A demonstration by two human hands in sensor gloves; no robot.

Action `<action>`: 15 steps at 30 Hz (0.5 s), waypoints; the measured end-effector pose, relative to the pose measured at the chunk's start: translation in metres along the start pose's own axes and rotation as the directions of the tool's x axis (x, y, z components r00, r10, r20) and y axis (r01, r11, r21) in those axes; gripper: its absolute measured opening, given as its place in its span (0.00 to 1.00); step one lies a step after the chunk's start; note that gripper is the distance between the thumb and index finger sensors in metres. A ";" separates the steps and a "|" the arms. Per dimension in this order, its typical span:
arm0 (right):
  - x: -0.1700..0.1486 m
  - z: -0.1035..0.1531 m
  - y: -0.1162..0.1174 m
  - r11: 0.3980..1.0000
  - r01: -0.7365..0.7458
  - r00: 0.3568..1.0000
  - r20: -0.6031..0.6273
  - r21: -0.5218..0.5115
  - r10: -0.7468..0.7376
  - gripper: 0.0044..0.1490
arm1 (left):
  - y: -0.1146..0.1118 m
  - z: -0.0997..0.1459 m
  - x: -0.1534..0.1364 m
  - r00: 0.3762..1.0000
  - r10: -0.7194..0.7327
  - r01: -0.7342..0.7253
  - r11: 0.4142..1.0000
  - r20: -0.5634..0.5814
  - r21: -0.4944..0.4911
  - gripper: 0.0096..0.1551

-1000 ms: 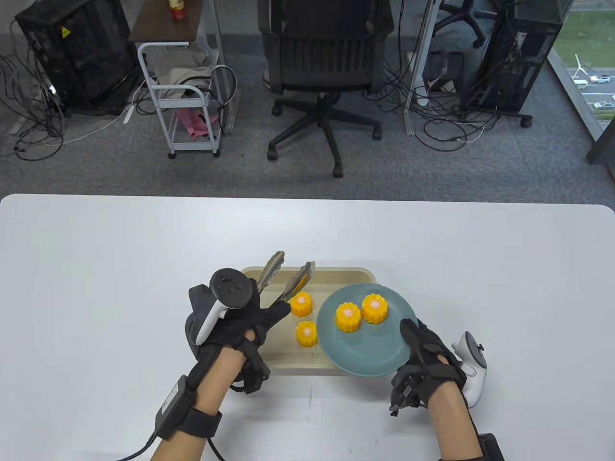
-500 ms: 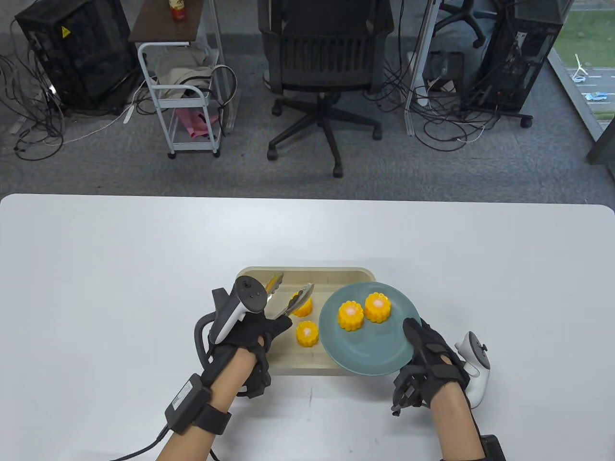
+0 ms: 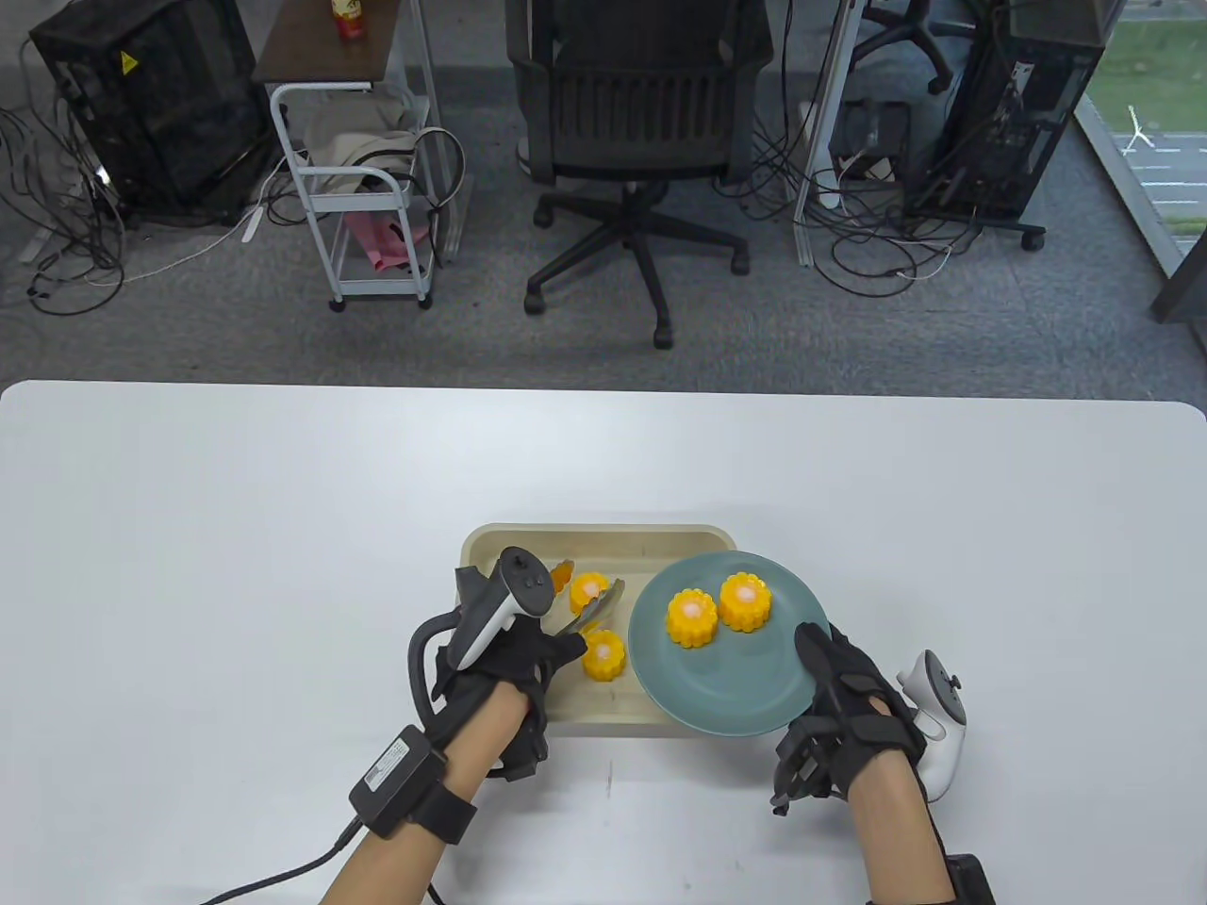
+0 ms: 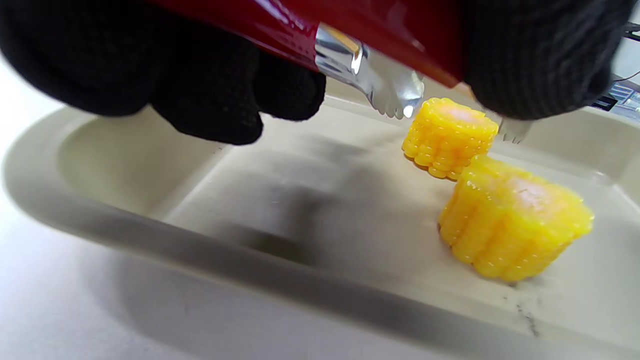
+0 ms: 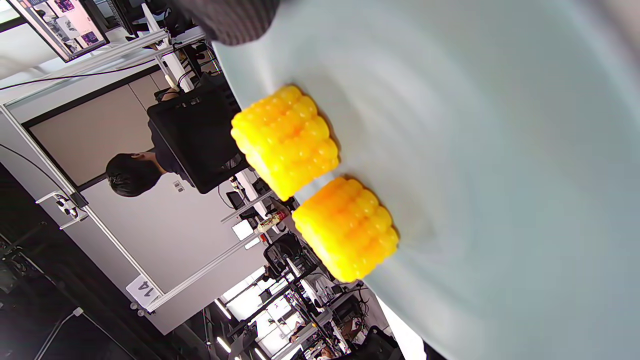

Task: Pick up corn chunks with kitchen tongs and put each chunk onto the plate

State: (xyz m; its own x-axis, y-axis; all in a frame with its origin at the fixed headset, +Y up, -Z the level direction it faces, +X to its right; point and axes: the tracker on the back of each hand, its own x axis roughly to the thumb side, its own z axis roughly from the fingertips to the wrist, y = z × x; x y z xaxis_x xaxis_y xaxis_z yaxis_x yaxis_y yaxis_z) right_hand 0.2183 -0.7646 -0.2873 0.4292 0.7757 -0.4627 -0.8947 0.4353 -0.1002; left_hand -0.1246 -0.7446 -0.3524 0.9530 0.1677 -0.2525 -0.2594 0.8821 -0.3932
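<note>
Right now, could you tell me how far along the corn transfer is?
About halfway. Two corn chunks already sit on the plate, which the right hand grips at its rim. The left hand holds the tongs, their tips straddling the far chunk in the tray. That chunk and the near chunk remain to move.

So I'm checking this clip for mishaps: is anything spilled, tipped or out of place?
Nothing stands out. Two corn chunks stand upright on the plate, two more upright in the tray, and the tongs straddle the farther one.
</note>
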 end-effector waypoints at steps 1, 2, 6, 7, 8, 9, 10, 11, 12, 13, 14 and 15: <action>0.000 0.000 0.000 1.000 -0.001 1.000 0.001 0.000 0.001 0.33 | -0.001 -0.001 0.001 1.000 -0.007 0.007 1.000 -0.006 0.003 0.54; 0.000 0.000 0.000 1.000 -0.004 1.000 0.002 -0.002 0.004 0.33 | -0.002 -0.001 0.002 1.000 -0.015 0.015 1.000 -0.006 0.000 0.53; 0.000 0.000 -0.001 1.000 -0.013 1.000 0.002 -0.006 0.013 0.33 | -0.002 -0.002 0.003 1.000 -0.020 0.020 1.000 -0.001 0.014 0.50; 0.000 0.000 -0.002 1.000 -0.014 1.000 0.002 -0.008 0.014 0.33 | -0.001 -0.002 0.003 1.000 -0.021 0.021 1.000 0.001 0.014 0.49; 0.001 0.000 -0.002 1.000 -0.014 1.000 0.002 -0.010 0.014 0.33 | -0.001 -0.002 0.003 1.000 -0.023 0.023 1.000 0.002 0.012 0.49; 0.001 0.000 -0.002 1.000 -0.014 1.000 0.002 -0.010 0.014 0.33 | -0.001 -0.003 0.003 1.000 -0.024 0.024 1.000 0.004 0.013 0.49; 0.001 0.000 -0.002 1.000 -0.015 1.000 0.004 -0.011 0.015 0.33 | 0.000 -0.003 0.002 1.000 -0.026 0.026 1.000 0.007 0.012 0.48; 0.001 0.001 -0.002 1.000 -0.013 1.000 0.005 -0.011 0.013 0.33 | 0.001 -0.003 0.002 1.000 -0.029 0.029 0.999 0.011 0.015 0.48; 0.001 0.001 -0.002 1.000 -0.011 1.000 0.006 -0.012 0.011 0.33 | 0.002 -0.004 0.001 1.000 -0.027 0.027 0.999 0.011 0.021 0.47; 0.001 0.001 -0.003 1.000 -0.008 1.000 0.006 -0.012 0.008 0.33 | 0.002 -0.004 -0.001 1.000 -0.019 0.018 1.000 0.011 0.023 0.48; 0.001 0.001 -0.003 1.000 -0.006 1.000 0.005 -0.012 0.006 0.33 | 0.003 -0.005 -0.002 1.000 -0.004 0.004 1.000 0.011 0.024 0.47; 0.001 0.000 -0.003 1.000 -0.004 1.000 0.003 -0.012 0.005 0.33 | 0.005 -0.005 -0.004 1.000 0.016 -0.016 1.000 0.012 0.021 0.47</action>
State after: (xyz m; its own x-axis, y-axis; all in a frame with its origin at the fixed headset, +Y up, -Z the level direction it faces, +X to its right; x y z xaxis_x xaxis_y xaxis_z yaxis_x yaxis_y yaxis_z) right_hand 0.2214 -0.7651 -0.2871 0.4255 0.7792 -0.4602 -0.8981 0.4262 -0.1088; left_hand -0.1305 -0.7436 -0.3577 0.9505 0.1873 -0.2478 -0.2715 0.8883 -0.3704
